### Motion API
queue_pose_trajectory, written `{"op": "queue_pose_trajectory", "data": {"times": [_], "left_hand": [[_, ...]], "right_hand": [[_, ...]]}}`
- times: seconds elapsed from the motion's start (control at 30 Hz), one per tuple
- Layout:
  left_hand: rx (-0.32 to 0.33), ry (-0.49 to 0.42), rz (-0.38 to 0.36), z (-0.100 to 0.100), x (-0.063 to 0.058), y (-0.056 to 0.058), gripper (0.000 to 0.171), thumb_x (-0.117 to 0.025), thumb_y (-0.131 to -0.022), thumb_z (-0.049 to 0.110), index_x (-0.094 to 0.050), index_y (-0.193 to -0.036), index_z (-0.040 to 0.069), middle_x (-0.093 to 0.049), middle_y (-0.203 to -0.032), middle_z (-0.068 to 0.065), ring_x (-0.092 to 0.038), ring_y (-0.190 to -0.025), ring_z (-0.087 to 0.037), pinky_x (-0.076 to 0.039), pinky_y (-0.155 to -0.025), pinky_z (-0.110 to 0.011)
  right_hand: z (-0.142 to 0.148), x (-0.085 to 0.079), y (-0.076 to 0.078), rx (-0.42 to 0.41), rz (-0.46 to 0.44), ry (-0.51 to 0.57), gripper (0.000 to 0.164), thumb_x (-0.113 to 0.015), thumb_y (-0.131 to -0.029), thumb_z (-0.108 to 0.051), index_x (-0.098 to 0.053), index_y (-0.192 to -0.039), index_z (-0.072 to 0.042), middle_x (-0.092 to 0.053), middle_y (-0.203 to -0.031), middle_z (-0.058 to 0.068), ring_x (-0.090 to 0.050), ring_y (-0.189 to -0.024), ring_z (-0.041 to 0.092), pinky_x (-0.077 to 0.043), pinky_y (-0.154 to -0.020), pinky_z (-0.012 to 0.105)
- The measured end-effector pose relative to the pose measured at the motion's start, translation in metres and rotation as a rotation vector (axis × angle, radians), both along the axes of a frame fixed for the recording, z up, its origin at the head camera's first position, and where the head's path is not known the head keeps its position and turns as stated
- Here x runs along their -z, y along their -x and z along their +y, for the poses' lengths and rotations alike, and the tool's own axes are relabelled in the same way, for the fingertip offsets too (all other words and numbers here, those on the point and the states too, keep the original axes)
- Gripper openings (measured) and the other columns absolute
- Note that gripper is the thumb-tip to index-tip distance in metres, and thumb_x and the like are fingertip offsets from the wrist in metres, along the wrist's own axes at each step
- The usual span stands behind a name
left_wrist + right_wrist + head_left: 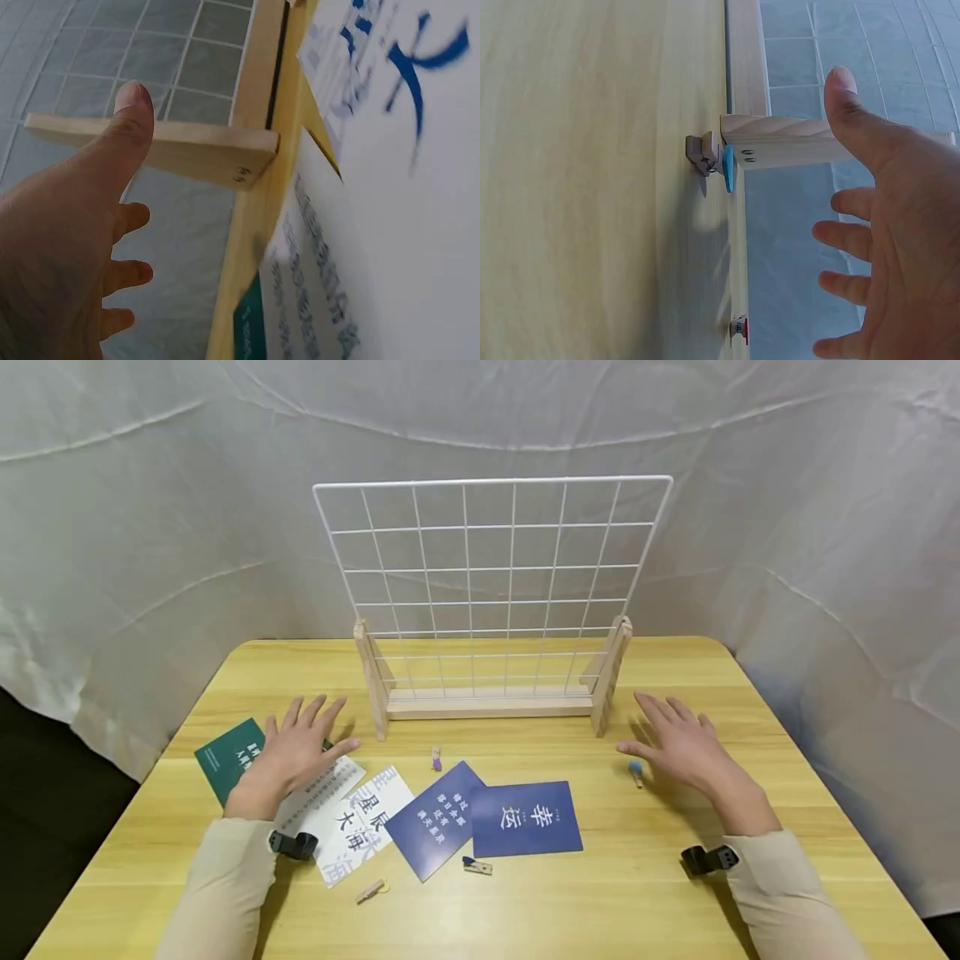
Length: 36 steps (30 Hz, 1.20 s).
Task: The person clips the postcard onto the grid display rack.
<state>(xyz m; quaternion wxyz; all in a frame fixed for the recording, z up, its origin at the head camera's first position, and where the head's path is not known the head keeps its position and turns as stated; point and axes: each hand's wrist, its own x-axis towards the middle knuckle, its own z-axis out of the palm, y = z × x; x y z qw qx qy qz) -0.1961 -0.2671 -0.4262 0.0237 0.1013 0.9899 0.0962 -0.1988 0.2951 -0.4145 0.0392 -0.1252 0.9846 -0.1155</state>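
My left hand (pixel 291 753), fingers spread, hovers over a green card (pixel 234 756) and a white card with printed lines (pixel 318 792), covering part of both. A white card with large brush lettering (pixel 360 827) lies beside them, followed by two overlapping dark blue cards with white characters (pixel 431 822) (pixel 558 839). On the right, my right hand (pixel 686 752) is held spread above the table, holding nothing. A small wooden clothespin with a blue top (pixel 637 773) lies just below its thumb. In the left wrist view the thumb (pixel 133 124) points up, gripping nothing.
A white wire grid (pixel 513 527) stands upright in a wooden base (pixel 491 706) at the back of the table. Clothespins with purple (pixel 437 759), dark blue (pixel 477 866) and yellow (pixel 371 891) decorations lie around the cards. The right wrist view shows another, red-topped one (pixel 739 328).
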Motion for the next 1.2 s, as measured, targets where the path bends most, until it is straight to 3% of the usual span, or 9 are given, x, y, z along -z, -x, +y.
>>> {"op": "queue_pose_trajectory", "data": {"times": [0.17,0.33,0.5,0.67,0.87,1.03,1.13,1.2], "left_hand": [[0.037,-0.039,0.025,0.01,-0.007,-0.003,0.087,-0.04,-0.094,0.069,-0.027,-0.153,0.006,-0.025,-0.154,-0.026,-0.012,-0.141,-0.05,-0.006,-0.106,-0.073],[0.091,-0.096,0.038,0.022,-0.019,-0.003,0.083,-0.049,-0.095,0.061,-0.033,-0.145,-0.003,-0.034,-0.146,-0.029,-0.024,-0.137,-0.048,-0.019,-0.109,-0.065],[0.143,-0.154,0.016,0.034,-0.03,-0.003,0.086,-0.054,-0.093,0.061,-0.029,-0.15,0.002,-0.034,-0.148,-0.026,-0.027,-0.137,-0.046,-0.023,-0.109,-0.064],[0.217,-0.255,-0.042,0.049,-0.032,-0.009,0.088,-0.055,-0.091,0.064,-0.024,-0.155,0.013,-0.034,-0.151,-0.023,-0.029,-0.137,-0.043,-0.028,-0.107,-0.065],[0.334,-0.322,-0.009,0.064,-0.034,-0.016,0.08,-0.061,-0.09,0.057,-0.031,-0.152,0.016,-0.039,-0.148,-0.02,-0.037,-0.134,-0.041,-0.033,-0.104,-0.063],[0.469,-0.36,0.015,0.081,-0.032,-0.019,0.073,-0.067,-0.091,0.042,-0.037,-0.149,0.01,-0.038,-0.151,-0.016,-0.034,-0.137,-0.037,-0.031,-0.108,-0.059],[0.523,-0.378,0.005,0.094,-0.028,-0.021,0.073,-0.066,-0.091,0.045,-0.039,-0.149,0.011,-0.039,-0.15,-0.014,-0.035,-0.137,-0.035,-0.029,-0.109,-0.058],[0.541,-0.38,-0.021,0.103,-0.025,-0.022,0.073,-0.065,-0.09,0.048,-0.039,-0.149,0.013,-0.042,-0.148,-0.013,-0.038,-0.136,-0.035,-0.03,-0.108,-0.058]], "right_hand": [[0.001,0.001,-0.003,-0.023,-0.005,0.044,0.093,-0.049,-0.092,-0.067,-0.012,-0.158,-0.013,-0.022,-0.156,0.026,-0.014,-0.14,0.052,-0.013,-0.099,0.078],[0.003,-0.001,-0.004,-0.062,-0.019,0.11,0.091,-0.051,-0.093,-0.063,-0.014,-0.157,-0.01,-0.023,-0.155,0.027,-0.017,-0.138,0.053,-0.018,-0.103,0.074],[0.007,-0.008,-0.004,-0.093,-0.009,0.174,0.085,-0.054,-0.095,-0.056,-0.023,-0.154,-0.005,-0.029,-0.152,0.028,-0.023,-0.137,0.052,-0.022,-0.106,0.068],[0.005,-0.013,-0.008,-0.15,0.054,0.195,0.074,-0.061,-0.093,-0.051,-0.042,-0.147,-0.004,-0.044,-0.143,0.025,-0.036,-0.132,0.047,-0.029,-0.104,0.064],[-0.008,-0.017,-0.013,-0.251,0.128,0.209,0.06,-0.069,-0.09,-0.043,-0.056,-0.135,-0.005,-0.057,-0.132,0.019,-0.049,-0.123,0.041,-0.034,-0.103,0.062],[-0.007,-0.015,-0.014,-0.247,0.022,0.251,0.058,-0.069,-0.09,-0.041,-0.058,-0.135,-0.007,-0.059,-0.13,0.015,-0.053,-0.119,0.037,-0.038,-0.101,0.06],[0.0,-0.009,-0.013,-0.225,-0.05,0.313,0.055,-0.069,-0.091,-0.038,-0.058,-0.134,-0.005,-0.061,-0.127,0.014,-0.059,-0.11,0.033,-0.043,-0.097,0.056],[0.006,-0.003,-0.012,-0.223,-0.072,0.35,0.051,-0.071,-0.09,-0.032,-0.06,-0.131,-0.003,-0.064,-0.123,0.014,-0.062,-0.102,0.03,-0.037,-0.102,0.058]]}}
